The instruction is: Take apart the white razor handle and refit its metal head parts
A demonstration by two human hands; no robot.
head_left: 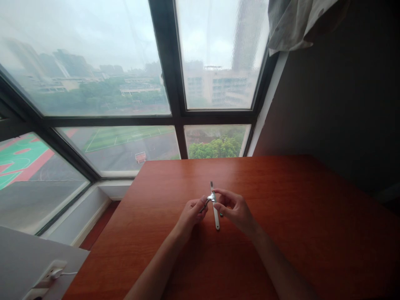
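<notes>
Over the table's middle, my left hand (191, 216) is closed around the dark handle of a small razor (211, 197), whose shiny silver head points to the right. My right hand (236, 208) is bent round that head, with index finger at its upper end and thumb near its lower end. Beneath them, a slim pale toothbrush (216, 218) with dark bristles lies lengthwise on the tabletop; the razor hides its middle. A small dark and green thing (221, 214) shows under my right thumb, mostly covered, and I cannot make out its kind.
The reddish-brown wooden table (150, 250) reaches forward to large framed windows (176, 121). A grey cloth (290, 25) hangs at the upper right beside a dark wall. At the lower left, a white plug (56, 273) sits in a wall socket.
</notes>
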